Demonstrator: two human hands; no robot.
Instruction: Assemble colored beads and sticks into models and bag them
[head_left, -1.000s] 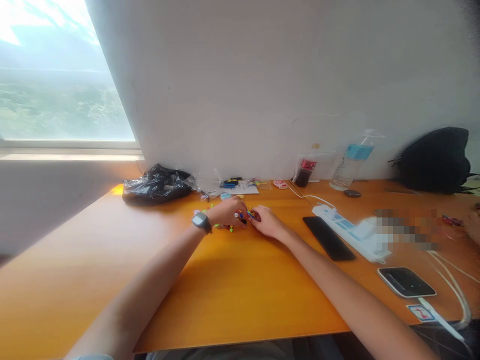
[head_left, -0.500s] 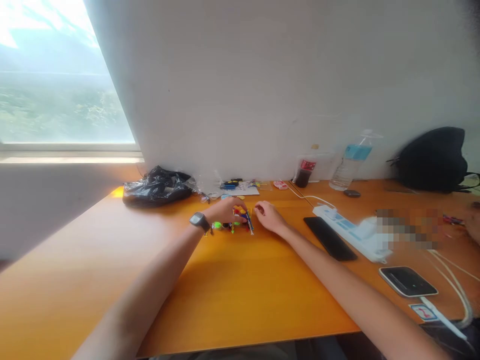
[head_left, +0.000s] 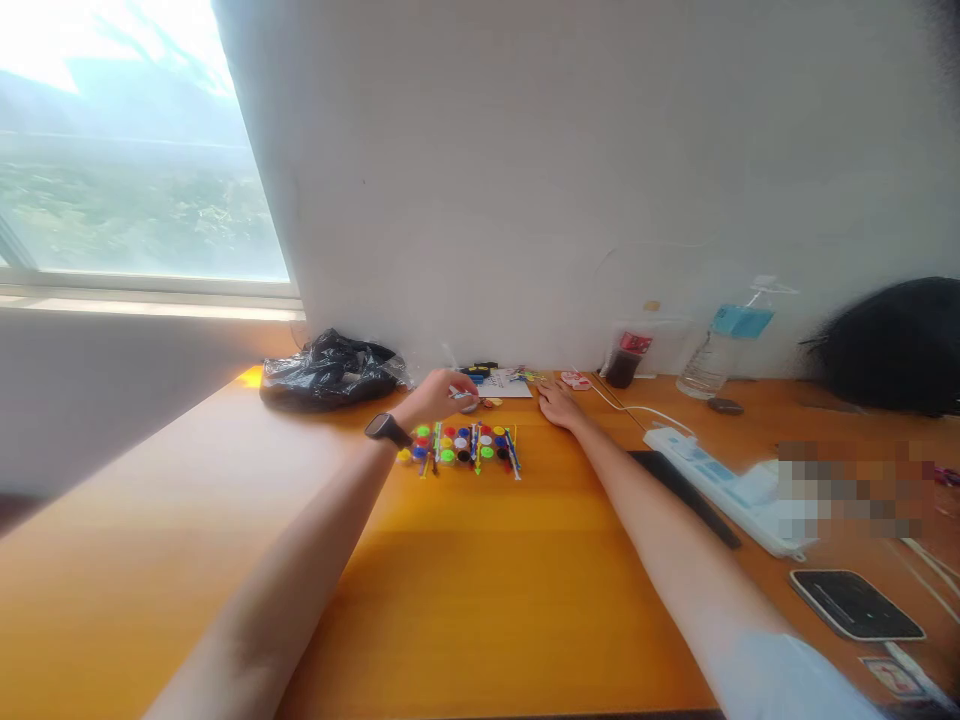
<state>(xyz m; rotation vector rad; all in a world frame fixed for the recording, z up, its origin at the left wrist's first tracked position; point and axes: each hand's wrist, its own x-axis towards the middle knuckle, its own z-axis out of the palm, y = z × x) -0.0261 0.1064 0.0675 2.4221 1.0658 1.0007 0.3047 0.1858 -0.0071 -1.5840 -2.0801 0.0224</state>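
My left hand [head_left: 441, 396], with a dark watch on its wrist, arches over small pale pieces [head_left: 465, 400] behind the colourful rows. Its fingers are bent and look apart; no held piece can be made out. Reaching forward, my right hand [head_left: 558, 402] lies low on the table with fingers stretched out, the tips beside some thin yellow plastic pieces [head_left: 537, 377]. In front of both hands are rows of small round paint-pot-like pieces [head_left: 448, 456] in several colours. Thin sticks with arrow-shaped ends [head_left: 476, 450] lie between them, blue, white and yellow.
A white sheet [head_left: 510, 386] with blue and black parts lies by the wall. At left sits a black plastic bag [head_left: 330, 370]. To the right are a dark drink bottle [head_left: 627, 362], a water bottle [head_left: 705, 365], a black phone [head_left: 686, 500], a power strip [head_left: 720, 490] and cables.
My left hand has moved off the colourful rows, back and left, uncovering them. My right hand has moved farther back, and its fingers have straightened. The view has shifted slightly left.
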